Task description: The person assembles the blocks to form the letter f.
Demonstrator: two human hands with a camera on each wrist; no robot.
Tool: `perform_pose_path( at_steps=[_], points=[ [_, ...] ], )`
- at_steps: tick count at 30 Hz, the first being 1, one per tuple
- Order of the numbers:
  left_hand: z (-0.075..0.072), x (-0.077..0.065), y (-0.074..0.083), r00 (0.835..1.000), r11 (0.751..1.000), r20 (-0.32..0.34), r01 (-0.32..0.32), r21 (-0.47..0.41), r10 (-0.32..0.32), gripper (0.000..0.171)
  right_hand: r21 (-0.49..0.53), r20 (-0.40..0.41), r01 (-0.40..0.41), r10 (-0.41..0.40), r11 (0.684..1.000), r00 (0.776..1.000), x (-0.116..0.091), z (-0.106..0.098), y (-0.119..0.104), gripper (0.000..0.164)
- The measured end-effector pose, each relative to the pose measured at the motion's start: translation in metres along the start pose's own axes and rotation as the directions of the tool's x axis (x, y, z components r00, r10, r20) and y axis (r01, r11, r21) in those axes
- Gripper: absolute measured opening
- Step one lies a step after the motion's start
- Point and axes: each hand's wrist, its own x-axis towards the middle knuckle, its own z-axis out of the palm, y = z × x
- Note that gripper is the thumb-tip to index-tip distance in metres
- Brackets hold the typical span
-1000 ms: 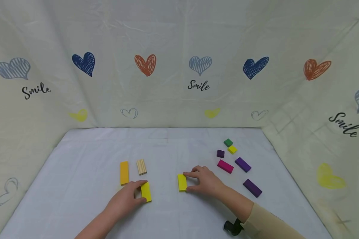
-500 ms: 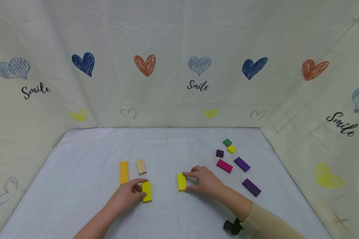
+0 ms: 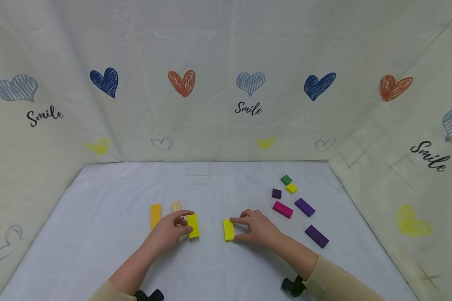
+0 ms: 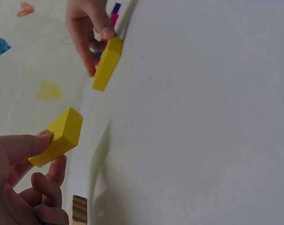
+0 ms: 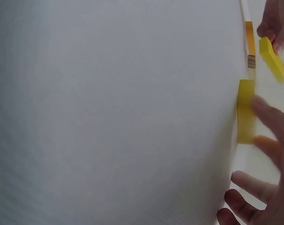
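My left hand [image 3: 169, 230] pinches a yellow rectangular block [image 3: 193, 226] between thumb and fingers. In the left wrist view this block [image 4: 62, 138] is raised off the white table and tilted. To its right, a second yellow block [image 3: 228, 230] rests on the tabletop. My right hand [image 3: 258, 228] has its thumb and index finger on that block, one near each end. The right wrist view shows the same block [image 5: 245, 112] with two fingertips at its edge, the other fingers spread beside it. A gap separates the two yellow blocks.
An orange block [image 3: 155, 215] and a striped wooden block [image 3: 176, 205], partly hidden, lie behind my left hand. Beyond my right hand are pink [image 3: 283, 209], purple [image 3: 305, 207] and dark purple [image 3: 317, 236] blocks, plus small dark [image 3: 276, 193], green [image 3: 286, 179] and yellow [image 3: 291, 188] ones.
My left hand has changed its hold on its yellow block, lifted it and carried it forward and slightly right. My right hand and its block stay in place.
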Motion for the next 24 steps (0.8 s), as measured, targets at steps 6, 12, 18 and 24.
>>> perform_pose_path(
  at_steps=[6, 12, 18, 24],
  points=[
    [0.006, 0.017, 0.012, 1.0, 1.0, -0.001, -0.003, -0.005, 0.003, 0.044, -0.012, 0.002, -0.003, 0.003, 1.0, 1.0, 0.0, 0.0, -0.001, 0.06],
    [0.013, 0.036, 0.022, 1.0, 0.999, 0.017, -0.009, -0.03, 0.01, 0.043, -0.012, 0.001, -0.009, 0.009, 1.0, 1.0, 0.001, 0.001, -0.001, 0.06],
    [0.021, 0.053, 0.034, 1.0, 0.999, 0.009, -0.025, -0.024, 0.025, 0.044, -0.018, 0.003, -0.006, 0.006, 1.0, 1.0, 0.001, 0.002, 0.0, 0.059],
    [0.033, 0.069, 0.042, 0.999, 0.998, 0.015, -0.047, -0.041, 0.048, 0.044, -0.022, -0.007, -0.002, 0.002, 1.0, 1.0, 0.0, 0.001, 0.0, 0.058]
  ],
)
